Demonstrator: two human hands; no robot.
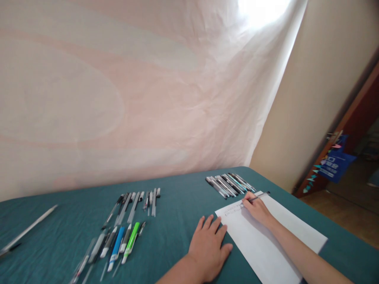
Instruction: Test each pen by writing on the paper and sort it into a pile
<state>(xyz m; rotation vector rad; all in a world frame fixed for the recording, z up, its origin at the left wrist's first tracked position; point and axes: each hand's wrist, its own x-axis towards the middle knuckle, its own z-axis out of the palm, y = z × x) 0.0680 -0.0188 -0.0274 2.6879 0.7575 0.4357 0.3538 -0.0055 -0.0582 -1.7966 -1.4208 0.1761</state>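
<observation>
My right hand (257,208) is closed around a dark pen (256,198), its tip on a white sheet of paper (281,232) near the sheet's far left corner, where faint writing shows. My left hand (209,246) lies flat and open on the teal tablecloth (177,205), fingers spread, its fingertips touching the paper's left edge. It holds nothing.
A row of several pens (230,184) lies just beyond the paper. Left of my hands lie more pens (134,204) and a group of markers, one green (130,241), one blue (116,247). A long white stick (28,229) lies far left. A pale curtain hangs behind; a doorway opens right.
</observation>
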